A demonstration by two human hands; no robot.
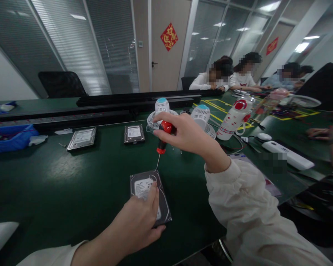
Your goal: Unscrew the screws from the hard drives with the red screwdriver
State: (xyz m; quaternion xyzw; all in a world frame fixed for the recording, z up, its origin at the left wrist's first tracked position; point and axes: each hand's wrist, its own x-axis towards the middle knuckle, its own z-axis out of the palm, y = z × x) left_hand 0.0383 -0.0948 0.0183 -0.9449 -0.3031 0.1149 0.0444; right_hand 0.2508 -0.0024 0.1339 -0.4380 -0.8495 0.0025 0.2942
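Note:
A hard drive [162, 199] with a white label lies on the green table [100, 207] in front of me. Over its lower left part rests my left hand [137, 221], fingertips on the label side and thumb at the near edge, gripping the drive. My right hand [183, 135] is closed around the red and black handle of a screwdriver [161, 147]. The screwdriver stands nearly upright, and its tip meets the drive's far right corner. Further back lie a smaller hard drive [134, 133] and another hard drive [82, 139].
Two small white fans [201, 114] and a white and red bottle [234, 118] stand behind my right hand. A blue bin [11, 138] is at the left, a white power strip [288, 155] at the right. Several people sit across the table; another person's arm shows at the right edge.

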